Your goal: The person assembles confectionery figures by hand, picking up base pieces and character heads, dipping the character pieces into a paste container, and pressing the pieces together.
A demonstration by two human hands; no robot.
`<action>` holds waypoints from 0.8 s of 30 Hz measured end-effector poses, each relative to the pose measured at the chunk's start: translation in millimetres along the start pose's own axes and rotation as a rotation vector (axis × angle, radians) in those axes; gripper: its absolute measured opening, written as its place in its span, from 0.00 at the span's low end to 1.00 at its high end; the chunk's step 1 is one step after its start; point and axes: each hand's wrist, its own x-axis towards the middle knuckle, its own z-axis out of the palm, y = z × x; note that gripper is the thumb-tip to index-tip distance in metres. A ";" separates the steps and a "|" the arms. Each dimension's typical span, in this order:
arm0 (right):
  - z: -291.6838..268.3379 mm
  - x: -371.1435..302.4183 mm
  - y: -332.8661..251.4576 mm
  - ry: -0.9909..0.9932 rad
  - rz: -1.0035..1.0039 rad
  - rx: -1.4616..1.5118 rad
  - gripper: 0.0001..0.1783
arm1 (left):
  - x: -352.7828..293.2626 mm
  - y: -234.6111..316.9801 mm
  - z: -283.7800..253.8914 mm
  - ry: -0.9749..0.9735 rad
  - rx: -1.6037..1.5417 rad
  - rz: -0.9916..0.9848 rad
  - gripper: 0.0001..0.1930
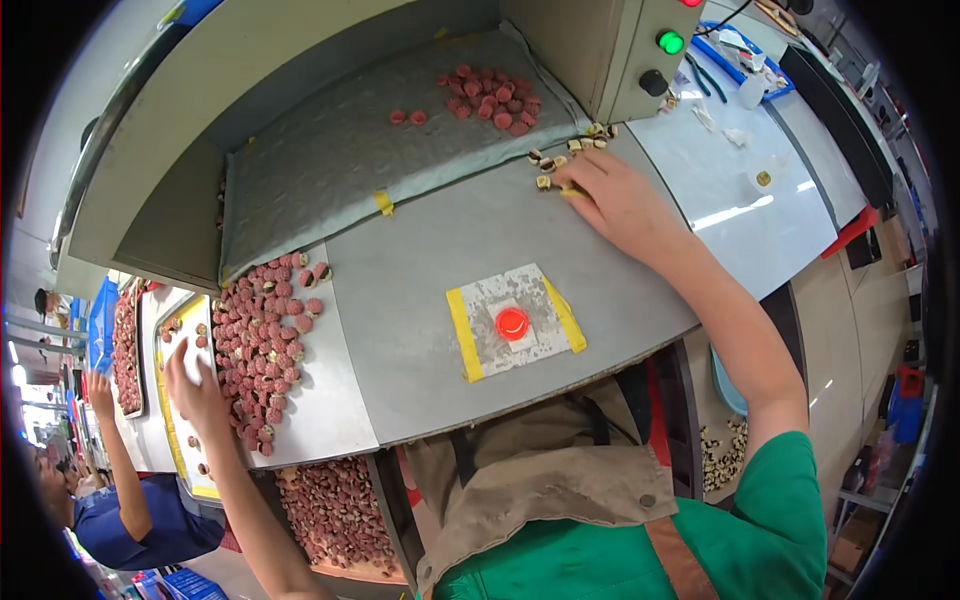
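My right hand (625, 212) reaches to the far right of the grey worktop, its thumb and fingers closed on a small cream-and-dark block. Several similar cream-and-dark blocks (573, 147) lie around its fingertips. My left hand (197, 392) hovers over a white tray (176, 420) edged with yellow tape, its fingers apart and nothing visible in them. Beside it spreads a heap of red ribbed round pieces (262, 340), some showing cream and dark undersides. In the middle of the worktop, a round red part (512, 323) sits on a speckled plate (478, 345) taped down with yellow strips.
Behind the worktop, a grey cloth-covered bed (330, 150) carries more red pieces (490, 97) under a cream machine housing (160, 130). A green light (670, 42) glows on its post. A co-worker in dark blue (150, 525) works at left. Below are a bin of red pieces (340, 510) and cream-and-dark blocks (722, 455).
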 end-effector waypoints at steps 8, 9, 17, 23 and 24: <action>-41.4 -35.4 -44.2 -0.259 0.115 0.067 0.13 | 56.1 288.8 77.2 -0.263 -0.669 0.450 0.14; -43.8 -37.7 -49.1 -0.275 0.060 0.036 0.14 | 60.2 310.0 89.9 -0.269 -0.680 0.426 0.15; -8.6 -47.3 -54.0 -0.156 -0.062 0.064 0.19 | 92.7 346.9 175.1 -0.107 -0.600 0.455 0.08; -0.1 -54.5 -43.9 -0.057 -0.010 0.163 0.21 | 49.9 312.0 109.5 -0.392 -0.997 0.248 0.11; 0.1 -54.1 -42.6 -0.064 -0.021 0.163 0.21 | 35.8 305.2 95.4 -0.487 -1.159 0.149 0.12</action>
